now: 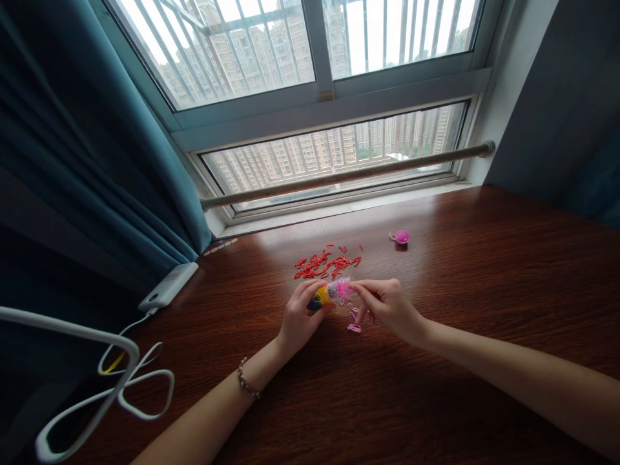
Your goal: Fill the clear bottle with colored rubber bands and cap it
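My left hand (301,316) is wrapped around a small clear bottle (333,290) with a yellow and dark label, lying tilted with its mouth toward the right. Bright pink pieces show inside its mouth end. The thumb and forefinger of my right hand (387,307) are pinched together at that mouth; what lies between them is too small to make out. Below the bottle, a few light pink loops (354,328) rest on the table near my right fingers. Beyond my left hand spreads a loose pile of small red loops (327,263).
A pink round cap (402,237) with a pale ring sits toward the back of the brown wooden table (460,271). At the left are a white power bank (168,287) with a cable, a thick white curved bar (72,330) and a blue curtain (97,129). A barred window is behind.
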### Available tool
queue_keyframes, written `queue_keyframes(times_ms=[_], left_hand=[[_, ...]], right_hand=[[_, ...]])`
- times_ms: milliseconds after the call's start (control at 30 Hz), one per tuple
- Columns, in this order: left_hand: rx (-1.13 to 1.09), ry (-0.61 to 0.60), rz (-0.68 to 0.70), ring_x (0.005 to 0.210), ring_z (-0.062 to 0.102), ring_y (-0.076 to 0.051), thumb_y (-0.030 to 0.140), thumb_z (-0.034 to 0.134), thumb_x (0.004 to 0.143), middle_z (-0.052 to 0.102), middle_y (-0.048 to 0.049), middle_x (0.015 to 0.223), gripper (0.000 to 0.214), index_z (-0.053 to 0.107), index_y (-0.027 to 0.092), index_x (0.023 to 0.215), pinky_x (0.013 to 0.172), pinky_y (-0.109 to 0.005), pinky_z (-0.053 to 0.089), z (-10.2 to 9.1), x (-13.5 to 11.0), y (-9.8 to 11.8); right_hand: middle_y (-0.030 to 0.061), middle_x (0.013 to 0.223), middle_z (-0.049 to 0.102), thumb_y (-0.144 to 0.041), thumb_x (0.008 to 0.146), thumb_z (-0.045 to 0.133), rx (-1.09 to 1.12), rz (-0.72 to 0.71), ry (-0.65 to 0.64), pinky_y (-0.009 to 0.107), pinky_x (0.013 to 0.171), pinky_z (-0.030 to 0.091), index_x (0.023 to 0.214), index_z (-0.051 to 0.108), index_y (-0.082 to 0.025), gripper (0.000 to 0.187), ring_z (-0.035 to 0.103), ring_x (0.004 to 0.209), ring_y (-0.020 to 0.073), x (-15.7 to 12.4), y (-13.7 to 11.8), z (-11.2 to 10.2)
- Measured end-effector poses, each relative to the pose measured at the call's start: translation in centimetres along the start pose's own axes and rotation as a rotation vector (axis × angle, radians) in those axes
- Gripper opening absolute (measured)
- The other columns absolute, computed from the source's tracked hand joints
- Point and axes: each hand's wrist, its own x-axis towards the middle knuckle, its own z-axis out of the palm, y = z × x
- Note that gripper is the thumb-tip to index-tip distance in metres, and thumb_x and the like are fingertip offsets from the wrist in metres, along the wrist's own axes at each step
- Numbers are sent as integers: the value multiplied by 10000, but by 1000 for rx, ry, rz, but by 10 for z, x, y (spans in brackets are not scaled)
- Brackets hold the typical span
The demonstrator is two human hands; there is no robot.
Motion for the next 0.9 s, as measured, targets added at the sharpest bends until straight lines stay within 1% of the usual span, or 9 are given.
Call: queue_keyframes(times_ms=[133, 267, 367, 433, 500, 567, 667, 767, 900], left_hand=[[-73, 41, -82, 975, 526, -199, 255, 631, 743, 553, -62, 1045, 329, 530, 207, 1053, 873, -330, 423, 0, 0, -3], [-177, 130, -292, 858, 555, -166, 293, 603, 766, 568, -48, 984, 356, 479, 199, 1086, 751, -271, 451, 0, 0, -11], [-284, 195, -371, 797, 560, -147, 312, 585, 778, 575, -35, 934, 364, 453, 197, 1096, 692, -242, 448, 0, 2, -15], [-322, 202, -379, 806, 559, -148, 315, 593, 772, 574, -38, 941, 373, 451, 193, 1095, 699, -240, 446, 0, 3, -15], [-329, 186, -378, 833, 556, -155, 314, 605, 762, 571, -48, 971, 387, 457, 190, 1097, 716, -245, 444, 1, 4, -14], [-322, 179, -372, 851, 550, -160, 315, 615, 752, 568, -53, 989, 393, 468, 189, 1094, 728, -248, 442, 1, 3, -13], [-324, 190, -363, 847, 546, -157, 315, 628, 740, 570, -46, 976, 392, 485, 190, 1083, 724, -243, 437, 2, 3, -12], [-340, 192, -375, 814, 545, -147, 313, 630, 738, 571, -40, 951, 393, 488, 187, 1083, 698, -233, 435, 2, 3, -12], [-351, 185, -395, 772, 542, -135, 312, 635, 735, 574, -33, 922, 398, 489, 185, 1083, 661, -222, 434, 1, 4, -12]], right_hand=[[-3, 557, 630, -317, 897, 452, -81, -149, 108, 197, 437, 428, 948, 640, -158, 251, 542, 411, 116, -1, -3, -6], [46, 754, 652, -273, 906, 436, -239, -277, 136, 248, 634, 478, 906, 632, -159, 227, 606, 648, 150, 3, 8, -12], [81, 989, 627, -228, 907, 422, -461, -446, -162, 320, 868, 420, 973, 624, -169, 220, 547, 975, 194, 8, 22, -10], [81, 1189, 535, -271, 897, 457, -622, -519, -381, 421, 988, 299, 1110, 575, -204, 252, 383, 1183, 241, 11, 31, -7], [72, 1312, 421, -367, 884, 480, -754, -520, -503, 523, 1007, 204, 1208, 506, -246, 347, 230, 1267, 292, 14, 37, -2], [79, 1336, 385, -436, 878, 466, -823, -501, -552, 555, 993, 197, 1253, 460, -251, 419, 207, 1271, 315, 15, 42, 1], [111, 1274, 449, -397, 886, 465, -846, -523, -528, 461, 1003, 267, 1235, 476, -174, 414, 317, 1221, 281, 16, 48, -1], [129, 1164, 527, -278, 892, 466, -832, -547, -458, 346, 979, 342, 1126, 545, -115, 296, 433, 1129, 225, 14, 53, -8], [107, 979, 596, -180, 890, 436, -823, -544, -376, 308, 857, 434, 917, 613, -137, 184, 523, 978, 202, 12, 56, -18]])
